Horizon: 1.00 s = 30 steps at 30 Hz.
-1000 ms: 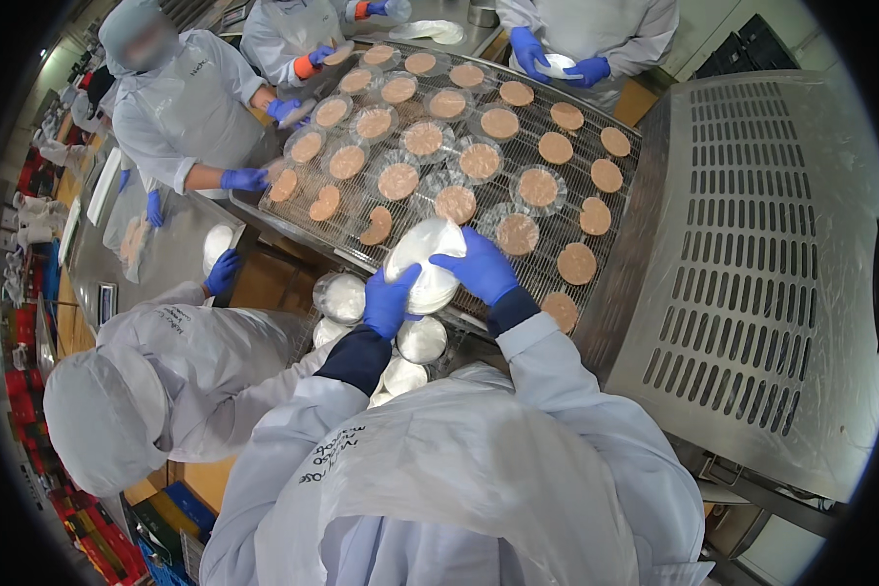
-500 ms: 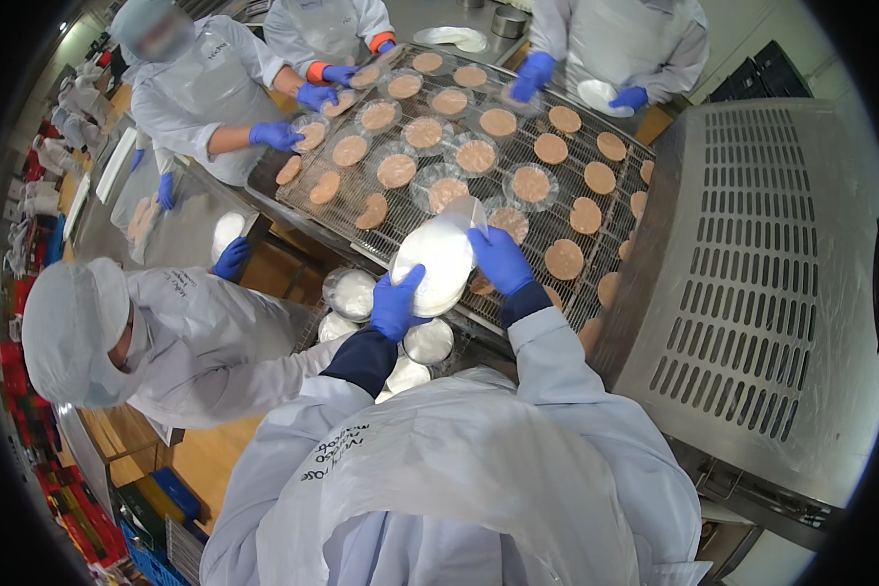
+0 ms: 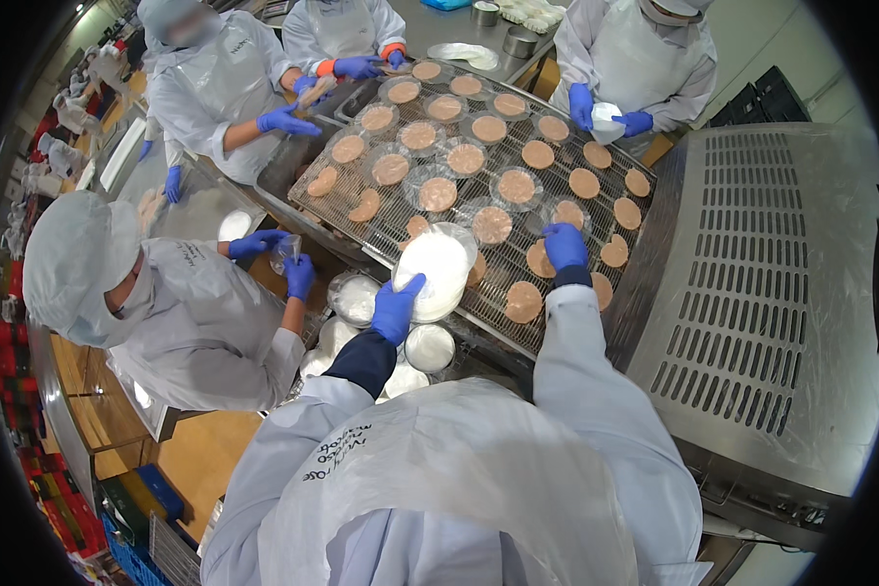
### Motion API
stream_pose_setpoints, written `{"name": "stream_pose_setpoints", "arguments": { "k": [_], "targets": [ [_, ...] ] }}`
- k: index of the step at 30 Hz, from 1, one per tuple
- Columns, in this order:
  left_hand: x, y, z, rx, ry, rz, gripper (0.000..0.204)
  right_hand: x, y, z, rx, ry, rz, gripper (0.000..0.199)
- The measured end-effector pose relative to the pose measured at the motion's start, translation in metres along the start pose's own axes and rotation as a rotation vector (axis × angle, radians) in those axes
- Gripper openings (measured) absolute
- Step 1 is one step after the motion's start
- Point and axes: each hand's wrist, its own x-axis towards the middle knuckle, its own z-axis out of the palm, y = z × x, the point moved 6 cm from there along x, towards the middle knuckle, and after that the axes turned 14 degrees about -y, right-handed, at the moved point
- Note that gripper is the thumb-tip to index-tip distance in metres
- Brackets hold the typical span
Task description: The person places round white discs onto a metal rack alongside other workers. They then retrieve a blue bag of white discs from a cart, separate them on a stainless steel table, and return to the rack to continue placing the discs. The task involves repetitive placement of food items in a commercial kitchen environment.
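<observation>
My left hand (image 3: 395, 311) grips a thick stack of round, white-looking film discs (image 3: 434, 273) at its lower left edge, thumb on top. The stack is held over the near edge of a wire mesh conveyor belt (image 3: 371, 237). My right hand (image 3: 565, 246) reaches onto the belt with its fingers bent down between two round pinkish-brown patties. One patty (image 3: 568, 214) lies just beyond the fingertips, and another patty (image 3: 539, 260) is partly under the hand. Whatever the fingers hold is hidden. Several patties in the middle, such as this patty (image 3: 515, 187), have clear film discs around or over them.
A slotted steel cover (image 3: 752, 283) rises at the right. Below my left hand stand several round stacks of white discs (image 3: 428, 348). Co-workers in blue gloves stand at the left (image 3: 146, 293), far left (image 3: 225, 88), far middle (image 3: 347, 29) and far right (image 3: 640, 59).
My right hand has left the disc stack and moved right onto the belt. The left hand still holds the stack. The left co-worker has brought both hands together on a clear item.
</observation>
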Motion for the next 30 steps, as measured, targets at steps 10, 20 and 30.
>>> {"name": "stream_pose_setpoints", "arguments": {
  "k": [10, 20, 30],
  "targets": [
    [-0.029, -0.023, 0.025, 0.283, -0.188, 0.064, 0.046, -0.137, -0.08, 0.043, 0.632, -0.285, -0.537, 0.055],
    [-0.07, -0.018, 0.036, -0.499, -0.336, 0.05, 0.047, -0.187, -0.142, 0.061, 0.614, -0.44, -0.612, 0.049],
    [-0.144, 0.087, 0.098, 0.041, 0.081, 0.56, 0.039, -0.26, -0.183, -0.003, 0.986, -0.349, -0.858, 0.049]
  ]
}}
